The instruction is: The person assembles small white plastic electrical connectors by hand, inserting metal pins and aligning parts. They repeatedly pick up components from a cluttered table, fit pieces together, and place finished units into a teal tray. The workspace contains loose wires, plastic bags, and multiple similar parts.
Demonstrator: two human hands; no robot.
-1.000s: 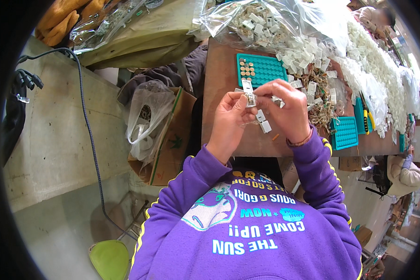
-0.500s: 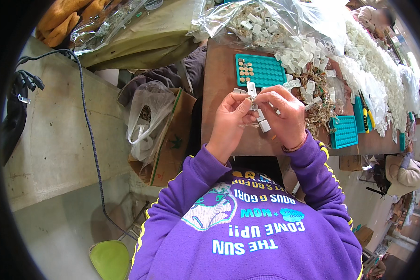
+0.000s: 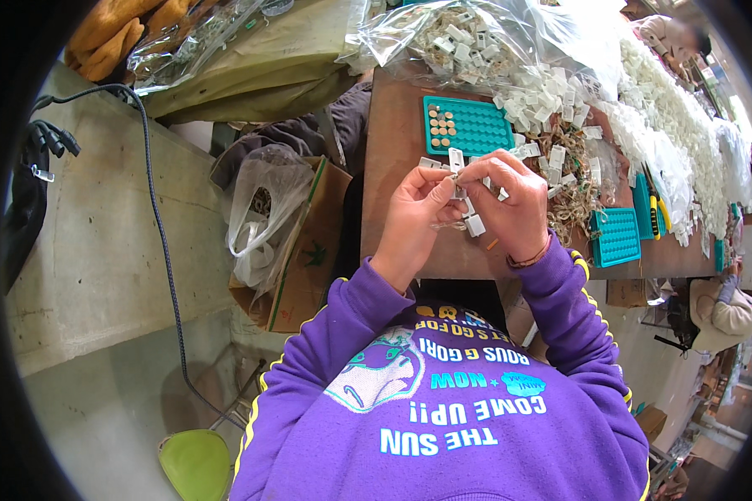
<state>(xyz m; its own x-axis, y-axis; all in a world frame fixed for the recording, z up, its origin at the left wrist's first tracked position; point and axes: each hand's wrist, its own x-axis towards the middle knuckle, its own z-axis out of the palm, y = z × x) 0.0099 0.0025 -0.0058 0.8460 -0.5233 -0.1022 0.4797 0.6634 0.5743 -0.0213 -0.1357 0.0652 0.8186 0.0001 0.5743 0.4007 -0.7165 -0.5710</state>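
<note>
My left hand (image 3: 414, 204) and my right hand (image 3: 512, 200) meet over the brown table, fingertips nearly touching. Thumb and forefinger of the left hand pinch a small white plastic case (image 3: 456, 159) that sticks up past the fingers. The right fingers are pinched at the same spot; what they grip is too small and covered to name. More white plastic pieces (image 3: 474, 224) show between the hands. Just beyond them lies a teal tray (image 3: 489, 127) with rows of round hollows and several round beige discs (image 3: 441, 129) at its left side.
A heap of white cases (image 3: 551, 100) and tangled beige cords (image 3: 570, 204) spreads to the right. Another teal tray (image 3: 617, 236) lies near yellow-handled pliers (image 3: 663, 215). On the left stand a cardboard box (image 3: 309, 242) and a plastic bag (image 3: 263, 200). Co-workers sit at the far right.
The white case between my fingers has shifted slightly right and turned a little. My hands stay in almost the same place.
</note>
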